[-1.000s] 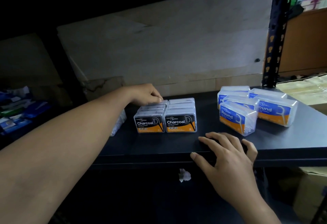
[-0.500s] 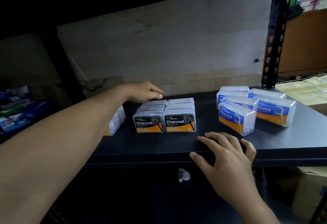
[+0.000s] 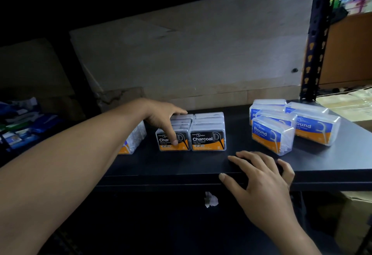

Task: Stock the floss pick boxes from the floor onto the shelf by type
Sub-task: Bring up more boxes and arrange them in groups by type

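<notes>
Tightening the row
Your left hand [image 3: 161,117] squeezes black-labelled clear plastic Charcoal boxes [image 3: 182,123] together; relaxed right hand [image 3: 259,176] braces on dark shelf's [image 3: 171,167] front edge.

We saw black-labelled Charcoal boxes [image 3: 208,141] in two touching rows, upright on the dark shelf [image 3: 181,166]; clear blue-and-orange Round boxes [image 3: 270,135] clustered well apart to their right
</notes>
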